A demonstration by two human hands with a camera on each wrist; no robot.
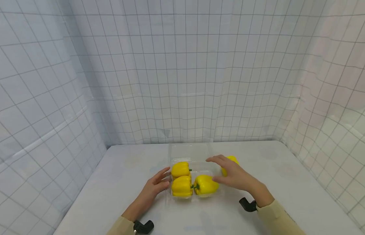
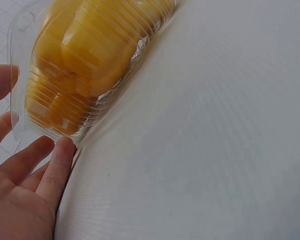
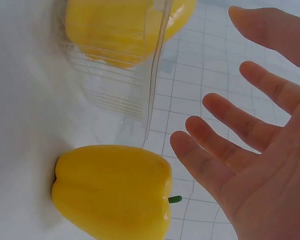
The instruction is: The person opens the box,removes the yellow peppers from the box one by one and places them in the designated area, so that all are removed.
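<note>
A clear plastic clamshell container (image 1: 203,170) stands on the table with its lid folded back. Inside lie yellow bell peppers: one at the back left (image 1: 179,169), one at the front left (image 1: 181,187) and one at the front right (image 1: 206,185). My left hand (image 1: 154,186) is at the container's left side, fingertips right at its ribbed wall in the left wrist view. Over the right edge hovers my right hand (image 1: 233,173), fingers spread and nothing held. Another yellow bell pepper (image 3: 112,192) stands upright outside the container, partly hidden behind that hand in the head view.
The clear lid (image 1: 190,150) reaches back toward the rear edge of the white table (image 1: 120,182). White grid-patterned curtains (image 1: 179,71) enclose the table at the back and both sides. Black wrist mounts (image 1: 143,227) sit below both hands.
</note>
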